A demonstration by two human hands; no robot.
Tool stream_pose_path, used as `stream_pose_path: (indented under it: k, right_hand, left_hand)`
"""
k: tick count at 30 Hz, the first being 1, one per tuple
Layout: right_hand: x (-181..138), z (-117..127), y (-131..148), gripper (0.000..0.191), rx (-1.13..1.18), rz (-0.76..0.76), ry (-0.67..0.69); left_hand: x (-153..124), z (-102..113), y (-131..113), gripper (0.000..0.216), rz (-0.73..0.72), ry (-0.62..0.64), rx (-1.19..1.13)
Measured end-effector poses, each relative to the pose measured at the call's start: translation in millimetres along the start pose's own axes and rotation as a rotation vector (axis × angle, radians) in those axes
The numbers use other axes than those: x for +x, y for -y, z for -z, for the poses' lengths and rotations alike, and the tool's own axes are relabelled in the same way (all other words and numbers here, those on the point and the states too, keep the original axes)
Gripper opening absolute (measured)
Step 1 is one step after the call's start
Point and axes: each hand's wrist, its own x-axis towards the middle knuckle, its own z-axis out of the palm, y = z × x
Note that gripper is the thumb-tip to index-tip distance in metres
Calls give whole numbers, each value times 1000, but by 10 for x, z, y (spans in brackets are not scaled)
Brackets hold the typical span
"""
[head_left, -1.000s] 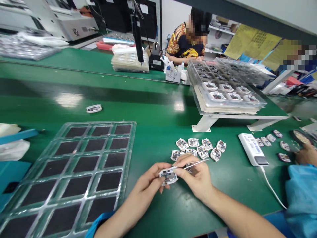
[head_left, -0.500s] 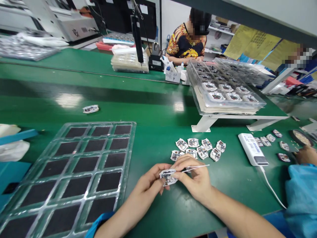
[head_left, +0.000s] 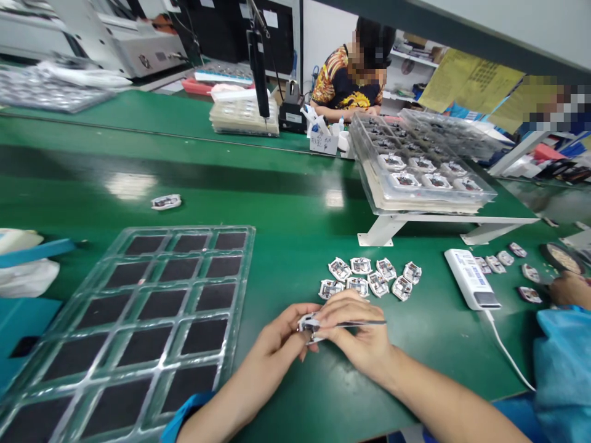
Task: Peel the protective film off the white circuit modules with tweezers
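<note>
Low over the green bench, my left hand (head_left: 282,337) pinches a small white electronic module (head_left: 305,322) with parts showing inside its casing. My right hand (head_left: 353,323) is closed around slim tweezers (head_left: 364,323), one end sticking out to the right past the knuckles. Their other end is at the module, partly covered by my fingers. Just beyond my hands lie several similar modules (head_left: 378,283) in loose rows. A single module (head_left: 166,202) rests farther off to the left.
A clear tray (head_left: 252,246) with dark square pockets lies at left. Stacked trays of modules (head_left: 422,178) stand on a white-legged riser (head_left: 376,231). A white corded device (head_left: 471,277) is at right, near a co-worker's blue sleeve (head_left: 561,363). A screwdriver (head_left: 258,74) hangs above the bench.
My right hand has turned slightly, and the tweezers now lie flatter, with their inner end over the module. My left hand keeps its hold in about the same place.
</note>
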Motion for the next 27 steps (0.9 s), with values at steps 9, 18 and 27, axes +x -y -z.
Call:
stream_pose_path:
  k: [9, 18, 27]
  right_hand:
    - [5, 23, 40, 12, 133, -164, -64]
    - [-10, 36, -19, 8, 217, -487, -54]
    - [4, 4, -13, 10, 236, -567, -134]
  left_hand:
    - [-10, 31, 38, 32, 32, -70, -75]
    - [-7, 22, 38, 27, 9, -66, -35]
    - [10, 29, 83, 21, -83, -37, 78]
